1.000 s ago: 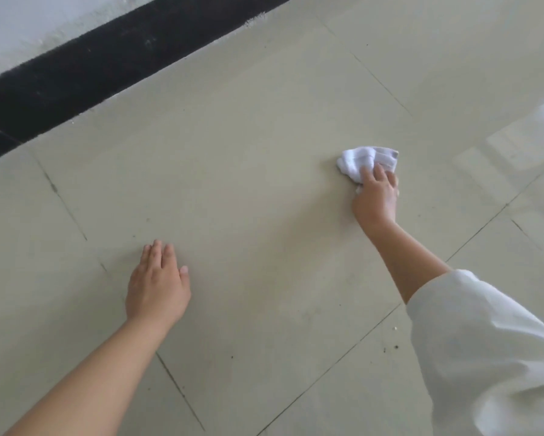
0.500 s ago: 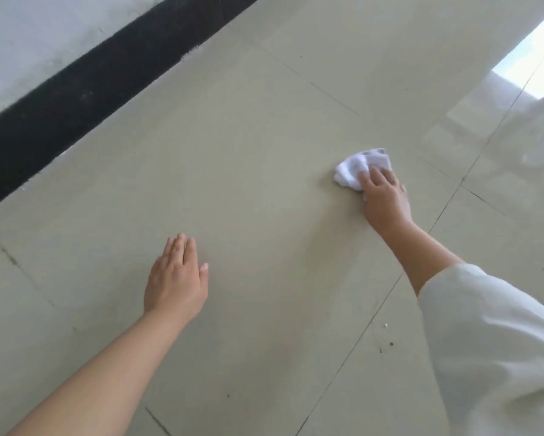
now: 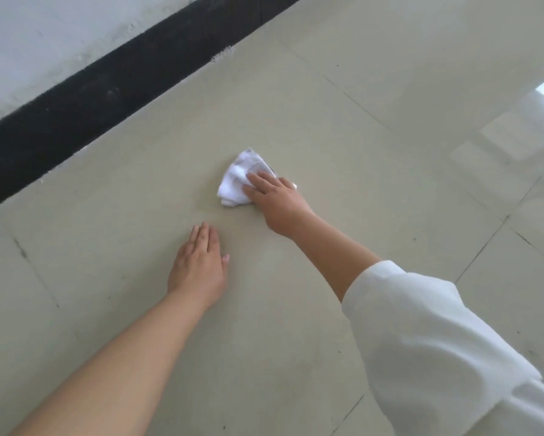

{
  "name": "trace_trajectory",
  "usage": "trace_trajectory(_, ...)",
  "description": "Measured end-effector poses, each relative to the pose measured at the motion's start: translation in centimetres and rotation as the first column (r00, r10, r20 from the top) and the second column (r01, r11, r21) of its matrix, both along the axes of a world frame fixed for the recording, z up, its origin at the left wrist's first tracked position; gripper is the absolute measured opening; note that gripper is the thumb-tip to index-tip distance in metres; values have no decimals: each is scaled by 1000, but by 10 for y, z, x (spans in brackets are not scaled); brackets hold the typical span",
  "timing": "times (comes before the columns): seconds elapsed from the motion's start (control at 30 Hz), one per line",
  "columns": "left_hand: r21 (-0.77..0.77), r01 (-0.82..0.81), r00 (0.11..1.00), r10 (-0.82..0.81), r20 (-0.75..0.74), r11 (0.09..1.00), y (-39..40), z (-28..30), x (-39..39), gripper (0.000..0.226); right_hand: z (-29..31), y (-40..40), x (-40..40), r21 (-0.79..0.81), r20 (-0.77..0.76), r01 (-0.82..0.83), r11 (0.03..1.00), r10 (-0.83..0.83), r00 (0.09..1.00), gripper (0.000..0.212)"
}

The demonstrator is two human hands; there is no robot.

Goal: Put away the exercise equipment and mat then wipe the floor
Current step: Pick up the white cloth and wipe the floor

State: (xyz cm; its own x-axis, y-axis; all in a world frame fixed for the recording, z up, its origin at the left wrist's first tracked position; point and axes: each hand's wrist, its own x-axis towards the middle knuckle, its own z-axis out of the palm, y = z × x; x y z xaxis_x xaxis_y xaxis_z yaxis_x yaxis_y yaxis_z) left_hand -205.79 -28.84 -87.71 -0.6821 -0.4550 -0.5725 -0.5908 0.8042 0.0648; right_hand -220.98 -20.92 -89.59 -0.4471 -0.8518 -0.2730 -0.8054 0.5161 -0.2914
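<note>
My right hand (image 3: 275,199) pressed flat-fingered on the white cloth (image 3: 239,180), bunched on the floor (image 3: 359,158) just ahead of my left hand (image 3: 198,269), which rested open, empty. The cloth seemed light, soft, likely to slide; palm pressure over its middle suited it best.

No text, label, brand, number or sign can be read anywhere in the view.
</note>
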Motion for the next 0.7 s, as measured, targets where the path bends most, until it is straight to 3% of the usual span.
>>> trace_trajectory(0.07, 10, 14, 999, -15, 32, 1000, 2, -4, -5, 58, 0, 16, -18, 20, -26, -42, 999, 42, 999, 53)
trace_trajectory(0.17, -3, 41, 997, -41, 69, 999, 0, -6, -8, 58, -1, 54, -76, 24, -108, 228, 973, -224, 969, 51)
trace_trajectory(0.23, -20, 71, 993, -69, 99, 997, -2, -5, -9, 57, -4, 90, -116, 36, -172, 492, 870, -480, 860, 50)
trace_trajectory(0.3, -17, 96, 988, -93, 124, 995, -4, -4, -9, 57, -8, 124, -140, 46, -127, 754, 656, -745, 655, 46)
trace_trajectory(0.37, -13, 117, 984, -114, 138, 993, -6, -3, -9, 56, -10, 137, -139, 29, -81, 869, 494, -866, 494, 40)
trace_trajectory(0.4, -13, 125, 982, -122, 143, 992, -6, -2, -9, 56, -11, 133, -131, 22, -101, 873, 487, -868, 487, 39)
trace_trajectory(0.47, -8, 127, 981, -125, 145, 992, -8, -1, -11, 55, -9, 117, -101, -42, -38, 860, 508, -861, 507, 37)
trace_trajectory(0.6, 11, 123, 982, -124, 143, 992, -9, 1, -11, 55, -7, 101, -2, -122, 10, 582, 804, -585, 811, 50)
trace_trajectory(0.7, 43, 116, 987, -120, 111, 992, -12, 2, -5, 57, -6, 104, 79, -103, 41, 284, 953, -281, 959, 61)
